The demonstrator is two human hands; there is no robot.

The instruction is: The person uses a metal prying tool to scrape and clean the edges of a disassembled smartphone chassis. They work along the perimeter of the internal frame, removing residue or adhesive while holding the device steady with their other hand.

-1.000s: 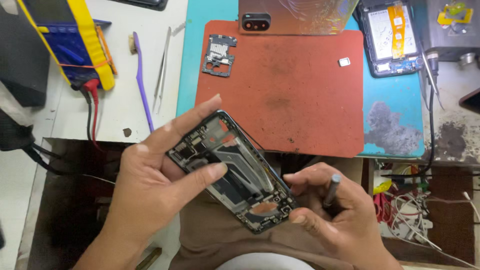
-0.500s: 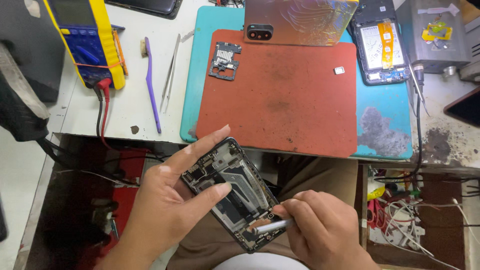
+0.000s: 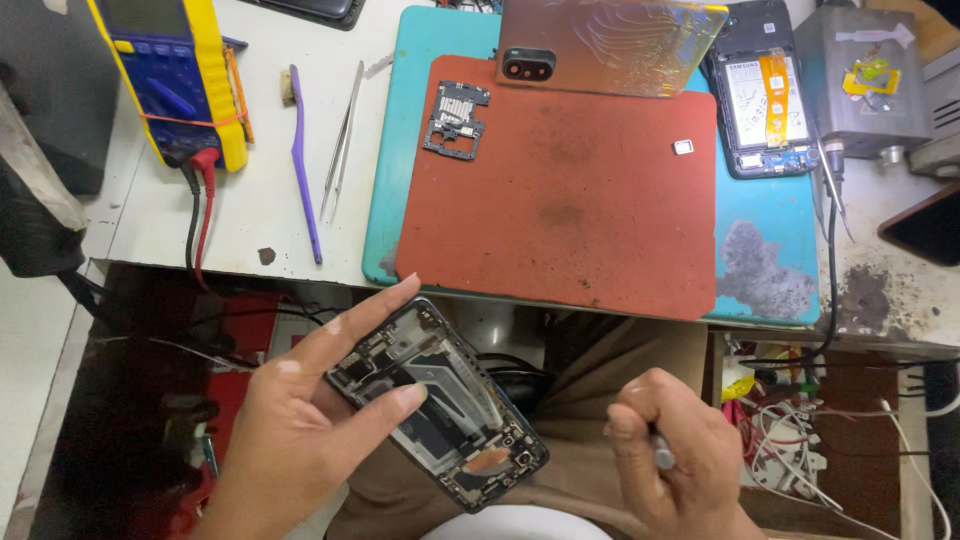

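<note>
Phone (image 3: 435, 400), opened, lies slantwise in the left hand (image 3: 300, 430) below the table's front edge, right hand (image 3: 670, 460) gripping a tool (image 3: 662, 455) beside its lower end.

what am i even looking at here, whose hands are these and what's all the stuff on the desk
This is one picture from a camera worn on a person's head, looking down at their own two bare hands. The left hand holds an opened phone with its insides showing. The right hand is closed around a small metal-tipped tool, off to the phone's side. On the bench above lie a red work mat on a teal one, a small circuit board, a phone back cover, another opened phone, tweezers, a purple brush and a yellow multimeter.
</note>
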